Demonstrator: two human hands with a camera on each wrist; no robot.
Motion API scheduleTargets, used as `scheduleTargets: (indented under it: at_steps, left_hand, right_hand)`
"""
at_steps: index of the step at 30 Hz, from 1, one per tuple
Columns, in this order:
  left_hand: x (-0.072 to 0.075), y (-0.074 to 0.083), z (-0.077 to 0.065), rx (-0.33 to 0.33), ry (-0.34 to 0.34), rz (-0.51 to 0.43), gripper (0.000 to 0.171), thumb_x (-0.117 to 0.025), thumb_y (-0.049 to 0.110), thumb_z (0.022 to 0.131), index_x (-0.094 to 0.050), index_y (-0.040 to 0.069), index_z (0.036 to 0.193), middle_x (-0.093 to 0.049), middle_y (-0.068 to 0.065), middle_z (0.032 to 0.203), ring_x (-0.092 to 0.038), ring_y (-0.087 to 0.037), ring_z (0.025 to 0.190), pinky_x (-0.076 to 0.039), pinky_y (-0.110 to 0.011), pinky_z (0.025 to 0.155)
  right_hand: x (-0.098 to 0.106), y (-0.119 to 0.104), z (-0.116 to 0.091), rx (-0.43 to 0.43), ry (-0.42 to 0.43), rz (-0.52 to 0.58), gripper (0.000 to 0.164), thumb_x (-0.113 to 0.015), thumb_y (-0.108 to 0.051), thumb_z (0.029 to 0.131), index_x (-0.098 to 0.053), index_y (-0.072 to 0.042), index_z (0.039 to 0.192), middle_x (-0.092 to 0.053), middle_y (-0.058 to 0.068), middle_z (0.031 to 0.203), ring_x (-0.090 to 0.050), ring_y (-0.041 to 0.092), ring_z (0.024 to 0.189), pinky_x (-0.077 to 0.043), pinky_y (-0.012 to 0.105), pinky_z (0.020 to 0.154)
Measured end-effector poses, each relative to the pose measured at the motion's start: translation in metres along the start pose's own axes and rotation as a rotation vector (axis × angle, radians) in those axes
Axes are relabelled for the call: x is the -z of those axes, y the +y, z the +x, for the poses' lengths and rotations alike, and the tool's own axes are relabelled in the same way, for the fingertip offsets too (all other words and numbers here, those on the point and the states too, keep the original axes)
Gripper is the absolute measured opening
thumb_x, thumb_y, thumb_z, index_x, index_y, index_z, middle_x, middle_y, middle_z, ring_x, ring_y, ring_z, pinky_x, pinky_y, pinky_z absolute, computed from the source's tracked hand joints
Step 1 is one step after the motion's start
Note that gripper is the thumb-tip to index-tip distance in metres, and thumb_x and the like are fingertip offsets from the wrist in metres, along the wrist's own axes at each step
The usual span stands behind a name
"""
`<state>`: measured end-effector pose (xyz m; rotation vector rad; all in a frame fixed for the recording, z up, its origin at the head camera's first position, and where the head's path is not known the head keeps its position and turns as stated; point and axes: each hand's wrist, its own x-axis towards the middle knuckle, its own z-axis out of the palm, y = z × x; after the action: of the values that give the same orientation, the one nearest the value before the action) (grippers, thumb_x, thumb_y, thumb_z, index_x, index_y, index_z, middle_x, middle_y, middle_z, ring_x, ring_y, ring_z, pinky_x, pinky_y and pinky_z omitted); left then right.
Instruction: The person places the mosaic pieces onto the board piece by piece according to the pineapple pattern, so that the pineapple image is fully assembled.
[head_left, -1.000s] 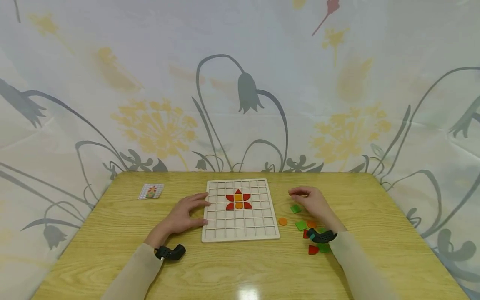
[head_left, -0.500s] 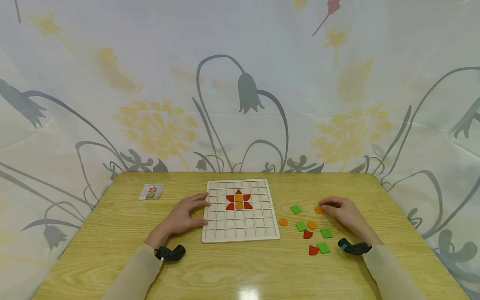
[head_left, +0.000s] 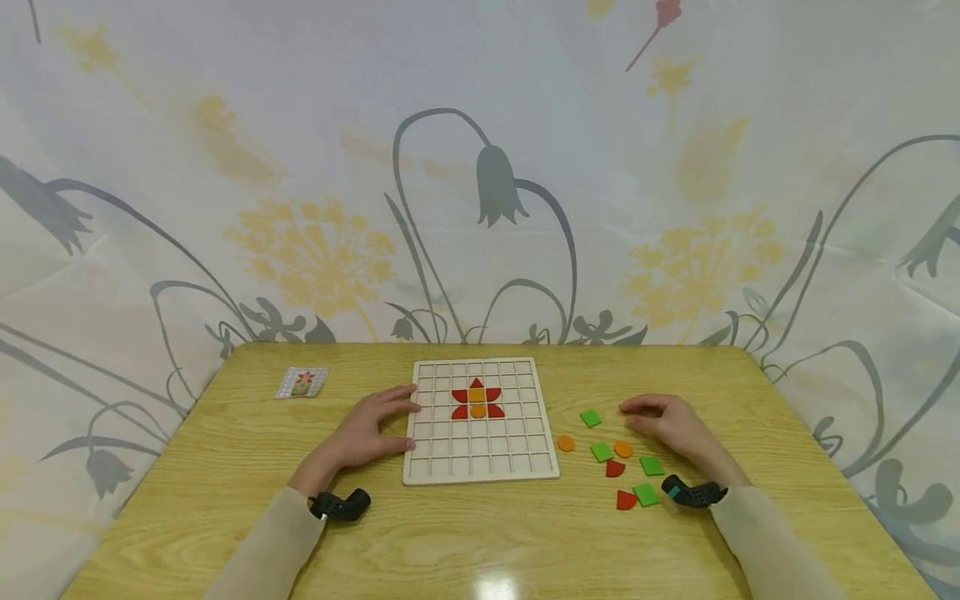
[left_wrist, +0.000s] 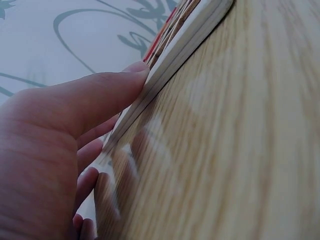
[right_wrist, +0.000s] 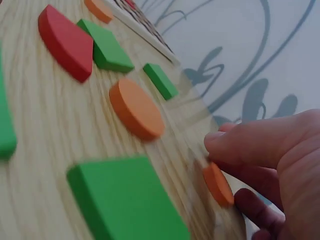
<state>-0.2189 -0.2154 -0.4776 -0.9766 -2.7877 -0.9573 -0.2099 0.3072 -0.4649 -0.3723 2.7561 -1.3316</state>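
Note:
My left hand (head_left: 372, 429) rests at the left edge of a pale wooden grid board (head_left: 442, 469). Its thumb and fingertips touch the rim, and the left wrist view shows the thumb (left_wrist: 135, 75) against the board's side. A flower of red pieces (head_left: 492, 412), an orange square (head_left: 477, 395) and an orange disc (head_left: 478, 412) lies in the grid. To the right, my right hand (head_left: 667, 423) pinches another orange disc (right_wrist: 218, 185), mostly hidden in the head view. Near it lie green squares (head_left: 652, 466), two loose orange discs (head_left: 623, 449) and two red quarter-round pieces (head_left: 626, 500).
A small card (head_left: 303, 382) printed with a gridded flower picture lies at the table's back left. A patterned cloth (head_left: 480, 275) hangs behind the wooden table (head_left: 480, 533). Each wrist wears a black camera (head_left: 342, 504).
My right hand first moved right and toward the front to an orange disc, uncovering the loose pieces. Since then it has come slightly left with that disc. My left hand stays put.

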Motion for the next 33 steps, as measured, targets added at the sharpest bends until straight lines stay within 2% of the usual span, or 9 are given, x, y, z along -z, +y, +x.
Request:
scheduleTargets:
  at_steps: [3, 10, 18, 23, 33]
  left_hand:
    - [0.0, 0.001, 0.0, 0.001, -0.001, -0.005, 0.056, -0.077, 0.037, 0.086, -0.065, 0.013, 0.134, -0.042, -0.009, 0.154, -0.036, -0.038, 0.141, -0.025, -0.063, 0.111]
    - [0.002, 0.004, -0.001, 0.017, -0.004, -0.014, 0.055, -0.078, 0.036, 0.085, -0.065, 0.012, 0.133, -0.043, -0.01, 0.154, -0.036, -0.039, 0.141, -0.025, -0.063, 0.111]
    - [0.002, 0.004, -0.001, 0.017, -0.001, -0.015, 0.054, -0.078, 0.035, 0.085, -0.066, 0.012, 0.132, -0.043, -0.01, 0.154, -0.036, -0.039, 0.141, -0.026, -0.063, 0.111]
    - [0.002, 0.003, -0.001, 0.014, -0.002, -0.013, 0.055, -0.078, 0.036, 0.085, -0.065, 0.012, 0.133, -0.042, -0.01, 0.154, -0.036, -0.039, 0.141, -0.025, -0.063, 0.111]
    - [0.0, 0.003, 0.0, -0.021, 0.024, -0.009, 0.052, -0.077, 0.034, 0.086, -0.066, 0.01, 0.131, -0.044, -0.014, 0.152, -0.037, -0.042, 0.139, -0.027, -0.066, 0.108]
  right_hand:
    - [-0.005, -0.003, 0.006, 0.004, -0.025, 0.002, 0.032, -0.072, -0.026, 0.094, -0.072, -0.008, 0.12, -0.067, 0.012, 0.124, -0.061, 0.029, 0.111, -0.049, 0.028, 0.088]
    - [-0.014, -0.011, 0.021, 0.029, -0.102, -0.015, 0.034, -0.074, -0.029, 0.092, -0.073, -0.013, 0.122, -0.067, 0.009, 0.126, -0.057, 0.033, 0.12, -0.043, 0.052, 0.101]
    - [-0.017, -0.018, 0.026, 0.054, -0.152, 0.028, 0.029, -0.075, -0.018, 0.09, -0.075, -0.008, 0.118, -0.067, 0.013, 0.124, -0.057, 0.036, 0.119, -0.044, 0.049, 0.099]
    - [-0.017, -0.018, 0.026, 0.089, -0.138, -0.006, 0.027, -0.075, -0.016, 0.09, -0.075, -0.006, 0.116, -0.067, 0.015, 0.122, -0.057, 0.039, 0.117, -0.044, 0.055, 0.099]
    - [-0.02, -0.018, 0.022, 0.057, -0.104, -0.015, 0.028, -0.075, -0.018, 0.09, -0.075, -0.006, 0.115, -0.067, 0.016, 0.122, -0.054, 0.041, 0.119, -0.038, 0.061, 0.102]
